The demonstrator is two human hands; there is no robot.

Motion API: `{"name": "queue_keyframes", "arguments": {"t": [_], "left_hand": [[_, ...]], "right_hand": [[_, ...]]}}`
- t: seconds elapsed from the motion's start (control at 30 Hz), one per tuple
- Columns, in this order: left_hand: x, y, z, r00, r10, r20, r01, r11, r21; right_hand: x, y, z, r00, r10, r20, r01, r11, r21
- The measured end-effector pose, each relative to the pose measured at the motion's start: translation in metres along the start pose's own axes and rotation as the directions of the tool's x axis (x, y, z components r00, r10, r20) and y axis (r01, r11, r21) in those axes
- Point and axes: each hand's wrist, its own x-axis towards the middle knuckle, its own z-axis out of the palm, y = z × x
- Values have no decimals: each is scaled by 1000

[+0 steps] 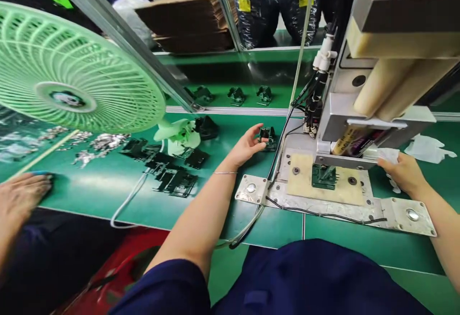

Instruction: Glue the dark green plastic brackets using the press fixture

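My left hand is closed around the edge of a small black plastic housing, thumb and fingers on its left side, low over the green bench. To the right of the press, my right hand has its fingers curled by a white, film-like piece. Its fingertips are partly hidden, and what they grip cannot be made out. Between my arms, a dark green-black plastic part sits on the cream fixture plate under the press head.
Black plastic parts lie piled left of my arm, near a green fan and small metal pieces. Cables run beside the fixture. Another person's hand rests at far left. More housings stand on the rear ledge.
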Motion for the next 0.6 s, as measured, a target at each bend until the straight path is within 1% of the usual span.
{"name": "queue_keyframes", "arguments": {"t": [0.07, 0.2, 0.37, 0.6], "left_hand": [[-2, 4, 3, 1000, 2, -6, -2, 1000, -6], [-5, 12, 9, 999, -18, -31, 17, 999, -34], [-6, 13, 10, 999, -34, -38, 33, 999, -17], [-7, 16, 11, 998, -52, -25, 52, 999, -18]], "right_hand": [[-1, -4, 0, 999, 28, 28, -28, 999, 29], [-8, -10, -7, 994, 66, 92, -70, 997, 42], [-10, -13, -7, 992, 93, 85, -96, 995, 39], [-12, -17, -8, 992, 99, 80, -100, 995, 8]]}}
